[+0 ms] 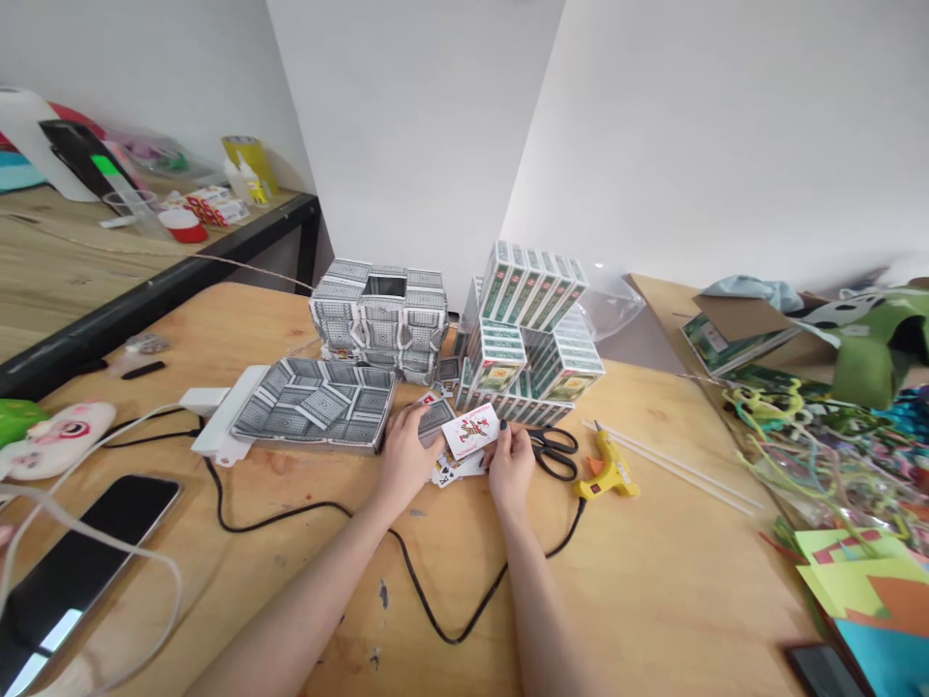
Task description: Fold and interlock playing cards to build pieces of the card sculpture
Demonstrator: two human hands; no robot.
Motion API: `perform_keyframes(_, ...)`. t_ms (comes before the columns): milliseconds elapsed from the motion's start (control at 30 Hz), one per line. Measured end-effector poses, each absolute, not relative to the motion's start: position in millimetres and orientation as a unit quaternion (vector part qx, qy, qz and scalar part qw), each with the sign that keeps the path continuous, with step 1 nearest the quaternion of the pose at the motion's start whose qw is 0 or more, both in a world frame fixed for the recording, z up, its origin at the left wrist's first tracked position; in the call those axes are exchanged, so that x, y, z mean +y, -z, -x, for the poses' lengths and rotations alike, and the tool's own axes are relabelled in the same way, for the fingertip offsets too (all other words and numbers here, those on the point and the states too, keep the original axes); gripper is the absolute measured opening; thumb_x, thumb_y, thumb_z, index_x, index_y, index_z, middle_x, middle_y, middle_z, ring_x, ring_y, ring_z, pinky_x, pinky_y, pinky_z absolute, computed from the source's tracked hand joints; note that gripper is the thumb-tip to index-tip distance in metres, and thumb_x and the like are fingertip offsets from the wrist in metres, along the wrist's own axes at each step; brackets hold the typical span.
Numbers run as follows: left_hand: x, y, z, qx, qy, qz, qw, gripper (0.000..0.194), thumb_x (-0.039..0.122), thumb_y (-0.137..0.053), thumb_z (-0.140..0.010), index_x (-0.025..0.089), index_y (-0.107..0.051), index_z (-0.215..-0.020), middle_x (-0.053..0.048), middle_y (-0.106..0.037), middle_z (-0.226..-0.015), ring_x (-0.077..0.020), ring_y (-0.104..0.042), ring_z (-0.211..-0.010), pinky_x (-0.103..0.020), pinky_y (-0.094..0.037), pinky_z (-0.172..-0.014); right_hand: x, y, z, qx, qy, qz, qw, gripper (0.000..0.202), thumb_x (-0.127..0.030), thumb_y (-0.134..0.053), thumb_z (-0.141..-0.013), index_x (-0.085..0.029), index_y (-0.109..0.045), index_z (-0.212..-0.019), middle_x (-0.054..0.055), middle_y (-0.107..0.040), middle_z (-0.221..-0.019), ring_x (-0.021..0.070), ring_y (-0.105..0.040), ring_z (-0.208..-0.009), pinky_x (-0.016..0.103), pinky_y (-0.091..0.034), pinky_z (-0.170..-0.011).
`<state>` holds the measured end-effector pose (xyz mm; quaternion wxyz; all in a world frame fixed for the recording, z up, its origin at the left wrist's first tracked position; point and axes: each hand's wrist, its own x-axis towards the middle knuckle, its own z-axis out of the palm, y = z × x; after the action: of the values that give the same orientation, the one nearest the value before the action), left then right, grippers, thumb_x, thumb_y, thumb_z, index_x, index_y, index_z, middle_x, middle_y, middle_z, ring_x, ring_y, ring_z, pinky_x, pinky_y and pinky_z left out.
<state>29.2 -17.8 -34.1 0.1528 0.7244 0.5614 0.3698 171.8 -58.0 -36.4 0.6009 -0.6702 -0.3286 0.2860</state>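
Observation:
A joker playing card point(470, 432) tilts face up between my hands. Pinched at its right edge, it is in the fingers of my right hand point(512, 467). My left hand point(410, 447) curls around a grey-backed playing card point(435, 418), its thumb close to the joker's left edge. Under them lies a small pile of face-up playing cards point(454, 471). Left of my left hand sits a shallow tray covered in grey card backs point(312, 443). Behind it stands a block-like structure built of playing cards point(384, 324). Black-handled scissors point(555, 447) lie just right of my right hand.
Stacked green-and-white card boxes point(533, 290) stand behind my hands. A yellow glue gun point(608, 472) lies at right, its black cable point(442, 634) looping across the table front. Two white sticks point(689, 474) lie beyond. A phone point(79, 571), power strip point(228, 426) and craft scraps point(820, 465) flank the workspace.

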Motion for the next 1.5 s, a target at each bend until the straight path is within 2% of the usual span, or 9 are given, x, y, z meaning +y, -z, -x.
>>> perform_keyframes(133, -19, 36, -32, 0.555, -0.370, -0.733, 0.130, 0.046, 0.024, -0.059, -0.071, 0.015, -0.046, -0.114, -0.013, -0.050, -0.121, -0.0277, -0.042, -0.117, -0.043, -0.035, -0.099, -58, 38, -173, -0.331, -0.285, 0.676, 0.594, 0.027, -0.046, -0.040, -0.083, -0.020, -0.043, -0.074, -0.006, -0.045, -0.038, 0.0124, -0.041, -0.033, 0.022, -0.033, -0.037)
perform_keyframes(233, -19, 37, -32, 0.554, -0.369, -0.733, 0.139, 0.049, 0.024, -0.058, -0.072, 0.014, -0.042, -0.118, -0.014, -0.049, -0.122, -0.0269, -0.041, -0.118, -0.042, -0.035, -0.099, -57, 38, -172, -0.329, -0.283, 0.680, 0.591, 0.028, -0.047, -0.039, -0.083, -0.021, -0.042, -0.074, -0.006, -0.046, -0.038, 0.0129, -0.043, -0.033, 0.023, -0.034, -0.038)
perform_keyframes(600, -15, 34, -30, 0.553, -0.396, -0.712, 0.177, 0.030, 0.017, -0.058, -0.070, 0.018, -0.054, -0.099, -0.009, -0.059, -0.103, -0.0265, -0.050, -0.107, -0.044, -0.041, -0.092, -56, 40, -170, -0.303, -0.315, 0.667, 0.603, 0.028, -0.048, -0.038, -0.083, -0.022, -0.039, -0.076, -0.005, -0.051, -0.039, 0.0132, -0.045, -0.029, 0.023, -0.034, -0.034)
perform_keyframes(833, -16, 31, -28, 0.539, -0.407, -0.711, 0.197, 0.025, 0.015, -0.057, -0.071, 0.019, -0.055, -0.096, -0.007, -0.059, -0.097, -0.0238, -0.054, -0.097, -0.042, -0.044, -0.086, -56, 39, -170, -0.271, -0.313, 0.655, 0.633, 0.024, -0.046, -0.038, -0.084, -0.022, -0.037, -0.081, -0.004, -0.054, -0.042, 0.0142, -0.048, -0.028, 0.025, -0.037, -0.032)
perform_keyframes(967, -20, 29, -30, 0.523, -0.418, -0.721, 0.177, 0.020, 0.015, -0.049, -0.078, 0.019, -0.057, -0.096, -0.008, -0.056, -0.099, -0.0218, -0.050, -0.103, -0.039, -0.042, -0.091, -56, 37, -168, -0.242, -0.326, 0.649, 0.644, 0.023, -0.045, -0.036, -0.084, -0.022, -0.036, -0.083, -0.002, -0.057, -0.046, 0.0164, -0.054, -0.033, 0.026, -0.042, -0.034)
perform_keyframes(1067, -25, 27, -32, 0.490, -0.417, -0.751, 0.150, 0.015, 0.022, -0.050, -0.079, 0.020, -0.059, -0.092, -0.008, -0.053, -0.100, -0.0225, -0.045, -0.110, -0.040, -0.038, -0.096, -55, 35, -168, -0.223, -0.336, 0.637, 0.657, 0.021, -0.043, -0.036, -0.084, -0.022, -0.035, -0.084, -0.001, -0.059, -0.049, 0.0183, -0.058, -0.039, 0.028, -0.046, -0.038)
perform_keyframes(1200, -30, 27, -35, 0.461, -0.370, -0.793, 0.148, 0.034, 0.034, -0.064, -0.069, 0.019, -0.058, -0.099, -0.009, -0.050, -0.111, -0.0280, -0.038, -0.117, -0.045, -0.034, -0.098, -54, 33, -170, -0.211, -0.335, 0.620, 0.678, 0.019, -0.040, -0.041, -0.083, -0.021, -0.037, -0.084, -0.001, -0.060, -0.052, 0.0180, -0.061, -0.044, 0.029, -0.050, -0.043)
perform_keyframes(1267, -30, 30, -36, 0.460, -0.354, -0.799, 0.157, 0.038, 0.033, -0.065, -0.068, 0.020, -0.056, -0.102, -0.010, -0.050, -0.113, -0.0283, -0.038, -0.116, -0.046, -0.035, -0.098, -54, 33, -171, -0.212, -0.333, 0.614, 0.684, 0.018, -0.037, -0.045, -0.081, -0.020, -0.040, -0.085, -0.001, -0.060, -0.055, 0.0172, -0.061, -0.046, 0.029, -0.051, -0.045)
perform_keyframes(1500, -22, 33, -33, 0.488, -0.399, -0.752, 0.193, 0.028, 0.020, -0.061, -0.070, 0.019, -0.050, -0.096, -0.009, -0.054, -0.105, -0.0247, -0.047, -0.107, -0.043, -0.039, -0.092, -54, 32, -169, -0.247, -0.352, 0.597, 0.677, 0.028, -0.037, -0.055, -0.075, -0.015, -0.049, -0.091, 0.004, -0.065, -0.068, 0.0185, -0.065, -0.058, 0.030, -0.053, -0.052)
